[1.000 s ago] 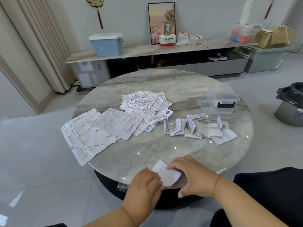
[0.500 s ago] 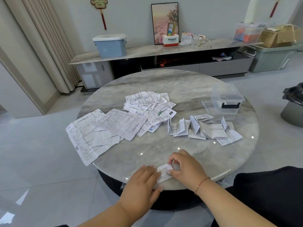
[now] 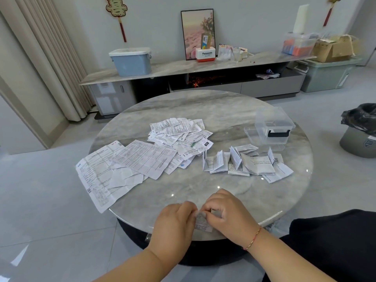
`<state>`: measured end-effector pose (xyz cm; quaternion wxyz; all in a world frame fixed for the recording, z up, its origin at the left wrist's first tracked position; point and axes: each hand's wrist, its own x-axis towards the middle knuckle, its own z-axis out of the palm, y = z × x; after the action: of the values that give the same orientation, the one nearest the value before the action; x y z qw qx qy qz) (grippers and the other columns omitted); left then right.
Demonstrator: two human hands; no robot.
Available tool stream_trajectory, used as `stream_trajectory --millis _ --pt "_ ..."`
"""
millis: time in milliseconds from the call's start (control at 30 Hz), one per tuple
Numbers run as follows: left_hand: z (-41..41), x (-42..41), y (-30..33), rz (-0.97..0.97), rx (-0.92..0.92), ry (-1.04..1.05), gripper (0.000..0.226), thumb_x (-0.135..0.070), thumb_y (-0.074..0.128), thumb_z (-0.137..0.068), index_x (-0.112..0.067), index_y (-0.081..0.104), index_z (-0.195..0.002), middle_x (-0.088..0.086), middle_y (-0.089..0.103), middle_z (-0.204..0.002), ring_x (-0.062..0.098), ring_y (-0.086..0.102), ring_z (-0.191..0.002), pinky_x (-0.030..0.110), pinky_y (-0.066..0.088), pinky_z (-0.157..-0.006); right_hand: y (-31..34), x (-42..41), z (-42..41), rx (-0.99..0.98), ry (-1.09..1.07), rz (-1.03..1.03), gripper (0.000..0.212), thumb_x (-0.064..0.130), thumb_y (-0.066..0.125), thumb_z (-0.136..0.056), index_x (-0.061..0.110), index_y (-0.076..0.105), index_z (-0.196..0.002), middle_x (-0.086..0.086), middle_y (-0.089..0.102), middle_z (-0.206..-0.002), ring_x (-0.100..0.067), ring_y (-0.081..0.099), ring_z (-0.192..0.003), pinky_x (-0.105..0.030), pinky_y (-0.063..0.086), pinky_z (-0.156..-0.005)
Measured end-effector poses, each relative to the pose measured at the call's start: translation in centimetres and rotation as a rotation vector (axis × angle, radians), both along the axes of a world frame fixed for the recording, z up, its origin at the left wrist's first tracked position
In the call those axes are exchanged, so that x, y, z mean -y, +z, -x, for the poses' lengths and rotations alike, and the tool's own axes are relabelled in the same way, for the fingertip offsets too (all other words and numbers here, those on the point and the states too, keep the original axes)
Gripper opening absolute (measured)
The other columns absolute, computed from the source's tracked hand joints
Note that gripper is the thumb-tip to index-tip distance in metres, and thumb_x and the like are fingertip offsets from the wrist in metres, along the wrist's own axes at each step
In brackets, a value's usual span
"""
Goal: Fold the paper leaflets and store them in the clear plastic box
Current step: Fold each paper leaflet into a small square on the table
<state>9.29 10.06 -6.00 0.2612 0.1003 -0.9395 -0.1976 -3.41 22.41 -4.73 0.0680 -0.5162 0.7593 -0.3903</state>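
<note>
Left hand (image 3: 173, 224): resting at the near edge of the round marble table (image 3: 223, 110), its grip curling onto the left side of a small folded leaflet (image 3: 202, 223) — fingertips pinching the paper.
Right hand (image 3: 225, 214): sitting just beside the left, its grip pinching the leaflet's top right part with bent fingers; a red string bracelet (image 3: 253, 239) is circling the wrist.
Leaflet in hand: lying low over the table's near rim, mostly hidden between the two hands.
Unfolded leaflets (image 3: 142, 155): lying spread in a loose heap at left and centre, the largest sheet overhanging the table's left edge.
Folded leaflets (image 3: 248, 163): sitting in a cluster to the right of the heap, several standing tented.
Clear plastic box (image 3: 273, 128): standing at the far right of the table, just behind the folded cluster — a black handle is facing the camera.
</note>
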Motion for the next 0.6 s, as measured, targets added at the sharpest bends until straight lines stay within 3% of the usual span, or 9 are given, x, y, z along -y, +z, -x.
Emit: stream_trajectory --millis 133,267,367,433,500,600 --pt "0.9 -0.1 2.1 -0.226 -0.009 0.084 0.017 -0.035 0.046 -0.092 -0.029 0.051 -0.077 -0.012 0.053 -0.069 0.007 0.049 -0.068 0.016 0.036 -0.060 1.0 -0.3 1.0 0.016 -0.083 0.063 0.025 0.041 0.049 -0.070 0.024 0.066 -0.064 0.024 0.051 -0.058 -0.002 0.049 -0.077 -0.009 0.037 -0.068" --pt "1.9 0.0 3.5 -0.414 -0.007 0.111 0.020 -0.024 0.051 -0.095 -0.029 0.053 -0.076 -0.009 0.058 -0.069 0.006 0.052 -0.068 0.018 0.040 -0.060 1.6 -0.9 1.9 0.091 -0.182 0.086 0.023 0.037 0.050 -0.066 0.020 0.067 -0.063 0.018 0.055 -0.059 0.001 0.053 -0.071 -0.006 0.036 -0.062" --pt "3.0 1.0 3.9 -0.510 -0.003 0.180 0.008 -0.026 0.048 -0.096 -0.028 0.055 -0.100 -0.012 0.062 -0.086 0.001 0.055 -0.079 0.018 0.042 -0.071 1.9 -1.7 4.2 0.170 -0.564 0.210 0.011 0.013 0.059 -0.074 0.014 0.069 -0.068 0.010 0.058 -0.062 0.006 0.053 -0.064 -0.007 0.036 -0.058" --pt "3.4 2.8 3.5 -0.503 0.032 0.270 0.023 -0.029 0.050 -0.095 -0.022 0.051 -0.116 -0.009 0.060 -0.098 0.008 0.056 -0.092 0.026 0.042 -0.079 2.0 -2.7 6.9 0.314 -0.902 0.290 0.014 0.006 0.058 -0.078 0.010 0.071 -0.075 0.000 0.062 -0.066 -0.006 0.056 -0.067 -0.021 0.040 -0.062" --pt "3.2 4.7 2.7 -0.387 0.108 0.363 0.032 -0.029 0.054 -0.092 -0.016 0.051 -0.121 -0.005 0.059 -0.110 0.015 0.052 -0.106 0.030 0.041 -0.089 1.2 -3.6 9.7 0.460 -1.129 0.312 0.016 0.008 0.057 -0.080 0.008 0.073 -0.080 -0.009 0.064 -0.072 -0.024 0.057 -0.071 -0.024 0.041 -0.067" --pt "2.9 6.9 1.4 -0.244 0.225 0.451 0.035 -0.024 0.056 -0.091 -0.011 0.050 -0.123 0.002 0.054 -0.123 0.021 0.042 -0.118 0.032 0.034 -0.099 -0.3 -4.0 12.0 0.639 -1.278 0.265 0.015 0.007 0.056 -0.077 0.010 0.071 -0.075 -0.007 0.059 -0.069 -0.024 0.052 -0.066 -0.026 0.042 -0.066"
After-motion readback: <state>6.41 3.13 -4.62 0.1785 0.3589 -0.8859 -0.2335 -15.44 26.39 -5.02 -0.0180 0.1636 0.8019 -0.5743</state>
